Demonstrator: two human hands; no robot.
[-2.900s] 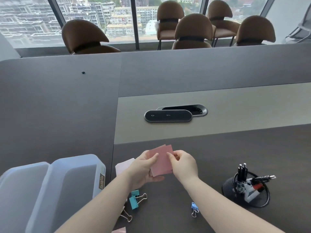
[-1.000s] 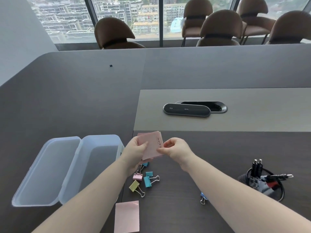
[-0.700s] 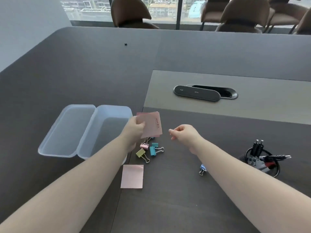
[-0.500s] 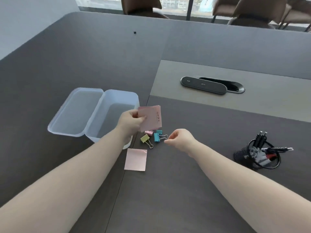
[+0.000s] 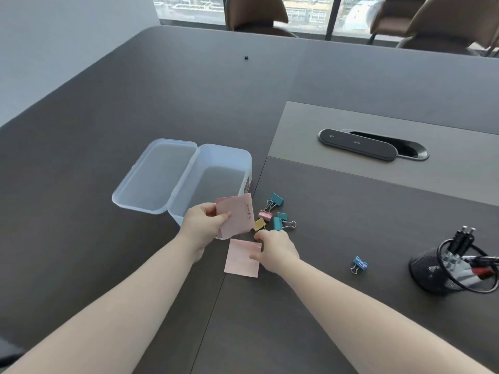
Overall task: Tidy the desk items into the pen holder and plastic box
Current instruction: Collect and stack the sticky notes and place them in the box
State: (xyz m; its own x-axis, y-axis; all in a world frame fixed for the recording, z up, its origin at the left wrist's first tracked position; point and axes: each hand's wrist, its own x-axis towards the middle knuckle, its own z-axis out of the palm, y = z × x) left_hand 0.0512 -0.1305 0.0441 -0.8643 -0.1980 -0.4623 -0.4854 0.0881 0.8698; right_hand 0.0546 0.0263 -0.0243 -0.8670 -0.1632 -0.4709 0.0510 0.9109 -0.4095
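Note:
My left hand (image 5: 204, 225) grips a small stack of pink sticky notes (image 5: 239, 215), held just in front of the open translucent plastic box (image 5: 224, 157). My right hand (image 5: 275, 249) rests on the desk with its fingertips pinching the right edge of another pink sticky note (image 5: 240, 259) that lies flat. Several coloured binder clips (image 5: 272, 213) sit in a cluster just beyond that hand. A lone blue binder clip (image 5: 359, 264) lies further right. The black mesh pen holder (image 5: 432, 273) with pens in it stands at the right edge.
The box's hinged lid (image 5: 155, 176) lies open to the left of the box. A black oval cable hatch (image 5: 359, 144) is set in the lighter desk strip behind. Brown chairs (image 5: 256, 12) stand beyond the far desk edge.
My right hand let go of the held notes and dropped toward me onto the loose pink note on the desk. My left hand kept the stack. The camera tilted down.

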